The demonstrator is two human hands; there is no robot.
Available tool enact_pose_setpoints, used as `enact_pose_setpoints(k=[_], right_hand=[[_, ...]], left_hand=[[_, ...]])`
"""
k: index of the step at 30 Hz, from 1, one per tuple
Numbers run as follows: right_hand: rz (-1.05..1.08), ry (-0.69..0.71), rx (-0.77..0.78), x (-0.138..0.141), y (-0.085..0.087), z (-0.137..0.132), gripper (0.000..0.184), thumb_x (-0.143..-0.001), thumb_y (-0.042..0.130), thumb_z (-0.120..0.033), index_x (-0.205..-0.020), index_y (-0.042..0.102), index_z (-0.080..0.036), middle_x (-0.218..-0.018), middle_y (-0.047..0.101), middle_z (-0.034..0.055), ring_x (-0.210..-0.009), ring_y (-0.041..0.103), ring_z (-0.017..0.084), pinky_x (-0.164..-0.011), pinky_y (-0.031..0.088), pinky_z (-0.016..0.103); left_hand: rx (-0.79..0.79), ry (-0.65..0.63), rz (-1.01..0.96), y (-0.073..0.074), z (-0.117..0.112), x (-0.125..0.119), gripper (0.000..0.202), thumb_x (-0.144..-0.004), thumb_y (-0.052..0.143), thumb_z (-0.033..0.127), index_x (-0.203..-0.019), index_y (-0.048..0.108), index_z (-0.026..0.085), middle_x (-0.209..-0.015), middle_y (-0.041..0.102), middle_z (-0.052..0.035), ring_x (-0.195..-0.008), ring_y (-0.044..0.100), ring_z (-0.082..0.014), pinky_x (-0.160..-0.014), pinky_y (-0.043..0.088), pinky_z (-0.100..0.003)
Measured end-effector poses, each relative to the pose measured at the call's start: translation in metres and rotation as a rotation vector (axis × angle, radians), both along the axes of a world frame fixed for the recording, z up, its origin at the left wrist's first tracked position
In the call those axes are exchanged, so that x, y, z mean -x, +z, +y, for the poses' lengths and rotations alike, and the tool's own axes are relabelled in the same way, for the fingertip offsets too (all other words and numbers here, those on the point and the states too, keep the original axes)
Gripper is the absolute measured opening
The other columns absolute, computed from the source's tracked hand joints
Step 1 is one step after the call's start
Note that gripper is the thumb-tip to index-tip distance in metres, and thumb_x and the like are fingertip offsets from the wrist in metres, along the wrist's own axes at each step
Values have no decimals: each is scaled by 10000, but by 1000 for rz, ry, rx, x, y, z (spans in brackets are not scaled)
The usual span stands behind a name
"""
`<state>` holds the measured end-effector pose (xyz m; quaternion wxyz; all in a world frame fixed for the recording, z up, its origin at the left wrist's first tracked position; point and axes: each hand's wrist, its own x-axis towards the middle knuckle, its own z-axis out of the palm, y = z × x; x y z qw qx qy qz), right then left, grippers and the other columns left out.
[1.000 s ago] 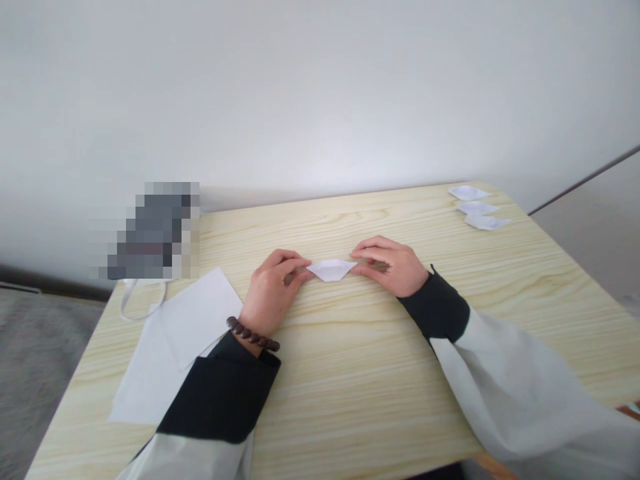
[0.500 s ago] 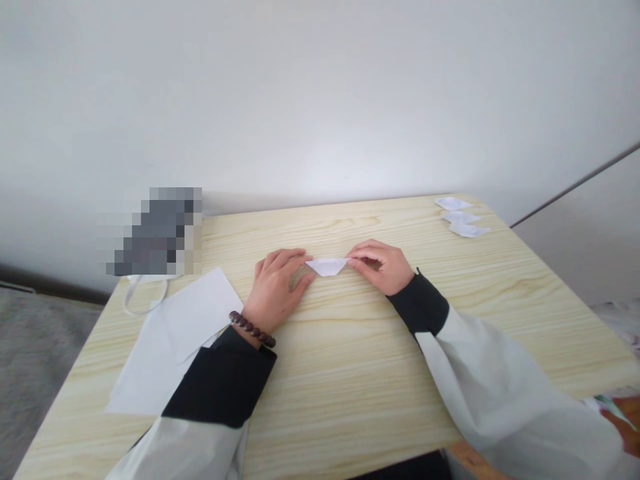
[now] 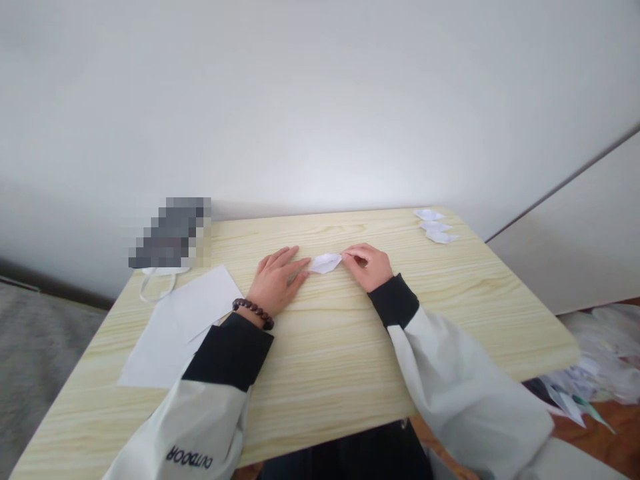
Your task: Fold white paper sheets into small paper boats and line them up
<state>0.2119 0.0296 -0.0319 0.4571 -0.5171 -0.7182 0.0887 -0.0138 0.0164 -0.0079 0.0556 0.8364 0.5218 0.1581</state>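
Note:
A small white folded paper boat (image 3: 326,263) with pointed ends lies on the table between my hands. My left hand (image 3: 277,280), with a dark beaded bracelet at the wrist, has its thumb and index finger at the boat's left tip, the other fingers stretched out. The boat's right tip is pinched between the thumb and fingers of my right hand (image 3: 369,265). Three similar folded paper pieces (image 3: 435,227) sit in a row near the table's far right corner.
White paper sheets (image 3: 165,340) overlap on the left of the wood-grain table (image 3: 320,373). Behind them are a blurred-out dark object (image 3: 173,230) and a white loop (image 3: 159,287). A wall borders the far edge. Plastic bags and paper scraps (image 3: 595,360) lie on the floor at right.
The paper boat has gone from a flat trapezoid look to a spread, wider-opened shape. My hands have come slightly closer together. The camera view has shifted, showing more floor at right.

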Motion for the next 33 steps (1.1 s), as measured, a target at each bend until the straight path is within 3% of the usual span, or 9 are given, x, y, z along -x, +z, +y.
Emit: enact_pose_setpoints(k=[4, 9, 19, 25, 33], right_hand=[[7, -174, 3, -34, -4, -1, 246, -815, 557, -331, -780, 727, -157, -824, 716, 85, -678, 649, 165, -620, 532, 278], [-36, -395, 22, -94, -7, -12, 289, -800, 552, -360, -812, 734, -137, -844, 715, 104, -731, 644, 194, -692, 518, 312], [-130, -792, 54, -195, -9, -32, 342, -760, 510, -382, -833, 725, -127, -839, 702, 115, -633, 578, 195, -713, 495, 360], [-117, -891, 92, -214, -12, -21, 318, -711, 502, -351, -784, 714, -125, -806, 683, 125, -581, 539, 190, -684, 490, 382], [-130, -880, 45, -212, -19, -25, 444, -718, 555, -365, -1026, 680, -69, -998, 624, 170, -535, 476, 134, -727, 498, 390]], left_hand=[[10, -16, 61, 0, -6, -3, 470, -901, 424, 464, -1293, 533, 228, -1450, 409, -66, -1362, 316, -248, -1115, 247, -441], [35, -101, 145, 2, -17, -10, 538, -896, 395, 533, -1370, 426, 279, -1499, 318, -32, -1393, 249, -234, -1142, 156, -472], [23, -112, 114, -2, -13, -10, 464, -918, 405, 456, -1336, 476, 267, -1484, 350, -54, -1385, 266, -251, -1129, 181, -497], [38, -117, 110, -1, -14, -9, 460, -919, 409, 455, -1339, 468, 276, -1487, 346, -47, -1389, 258, -245, -1132, 172, -494], [44, -110, 126, -1, -13, -11, 462, -921, 404, 459, -1341, 465, 276, -1488, 345, -45, -1390, 253, -246, -1131, 171, -493]])
